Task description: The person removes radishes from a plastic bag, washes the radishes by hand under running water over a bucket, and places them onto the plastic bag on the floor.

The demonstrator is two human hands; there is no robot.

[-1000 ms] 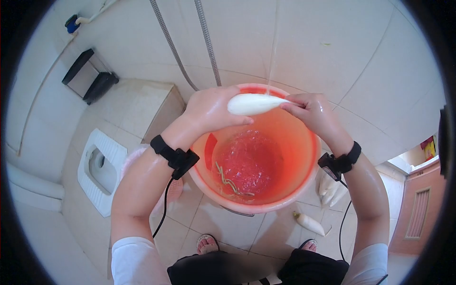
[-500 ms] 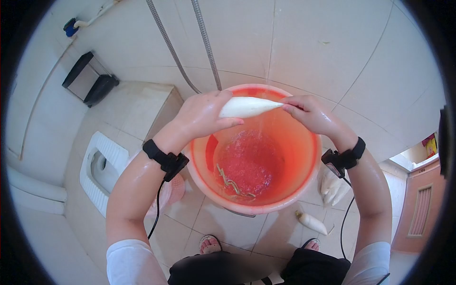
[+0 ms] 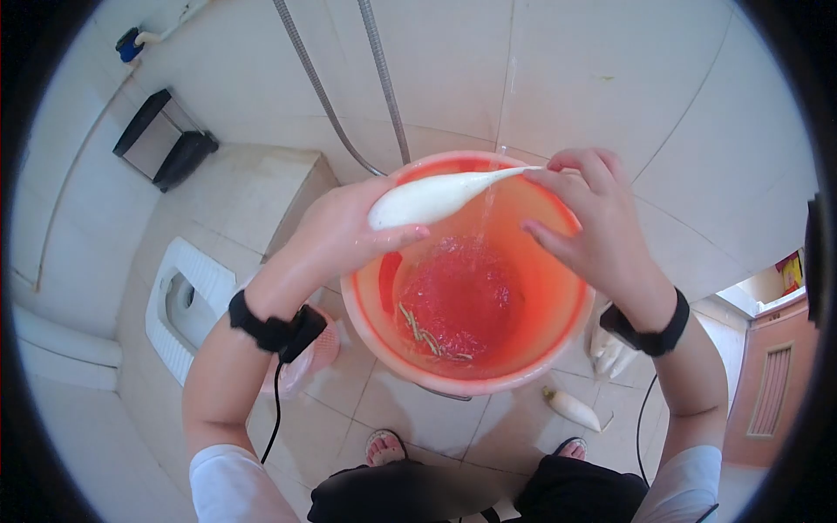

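A wet white radish (image 3: 436, 199) lies across the top of an orange-red bucket (image 3: 558, 362), its thin tip pointing right. Around its thick end, my left hand (image 3: 353, 218) is wrapped. My right hand (image 3: 593, 200) is at the thin tip, fingers spread, the thumb apart from the radish. A thin stream of water (image 3: 490, 200) falls beside the radish into the bucket. Green strips (image 3: 418, 331) lie in the churning water at the bucket's bottom.
One radish (image 3: 572, 409) lies on the tiled floor, and several more (image 3: 612, 353) are right of the bucket. A pink basket (image 3: 321, 344) and a squat toilet (image 3: 185, 305) are at left. Metal hoses (image 3: 384, 78) hang along the wall. A black rack (image 3: 185, 157) stands upper left.
The radish has shifted left and its tip now tilts up. My right hand has opened from its pinch on the tip, and my left hand has moved left with the thick end.
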